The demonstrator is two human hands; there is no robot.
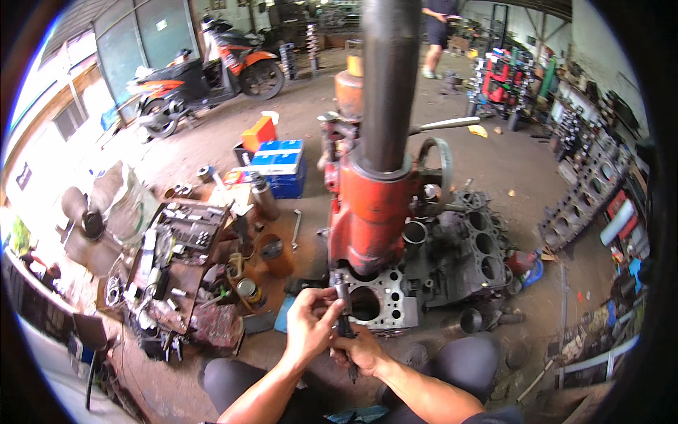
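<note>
At the far left we see a pale sack slumped beside a brown surface crowded with metal parts and small tools. Behind them an orange and black scooter stands on the floor. Next come a rusty orange tin, a blue box with a white-marked top, and a wrench lying by itself.

Near the middle, our left hand pinches the upper part of a dark, slender tool between thumb and fingers. Our right hand curls around its lower part, so both hands are closed on it. The tool is held tilted, nearly upright, before the near side of a pale-topped engine block; we cannot tell whether it touches the block. A red machine with a thick dark column rises just behind the tool.

Further right we have a darker engine block, then a short metal cylinder lying on its side nearer to us, and finally a long casting with a row of round holes, leaning at the right.
</note>
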